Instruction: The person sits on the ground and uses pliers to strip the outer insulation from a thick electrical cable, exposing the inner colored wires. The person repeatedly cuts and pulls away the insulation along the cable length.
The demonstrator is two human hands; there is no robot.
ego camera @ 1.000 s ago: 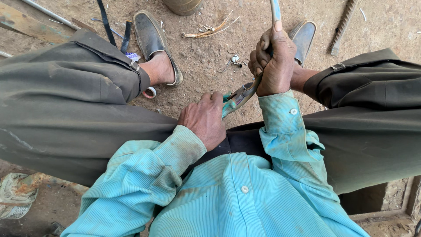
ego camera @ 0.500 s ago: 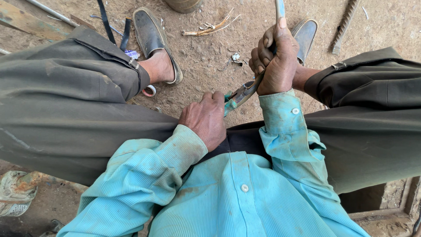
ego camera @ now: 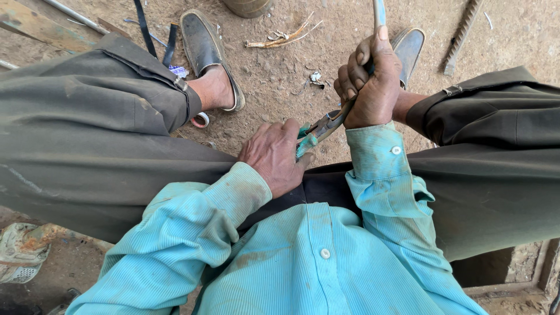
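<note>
My left hand (ego camera: 274, 156) has its grip closed on the teal handles of a pair of pliers (ego camera: 318, 131), low between my knees and just above my dark trousers (ego camera: 99, 146). The pliers tilt up and away from that hand, their metal nose running into my right hand (ego camera: 373, 81). My right hand is closed in a fist around a thin pale-blue rod (ego camera: 379, 13) that rises from the fist to the top edge of the view; the thumb lies along it. Whether the nose of the pliers bites on the rod I cannot tell, since my fingers hide it. Beyond the pliers lies the dirt floor (ego camera: 274, 87), with a bit of crumpled scrap (ego camera: 315, 77) near my right hand and my two grey shoes (ego camera: 204, 49) either side.
</note>
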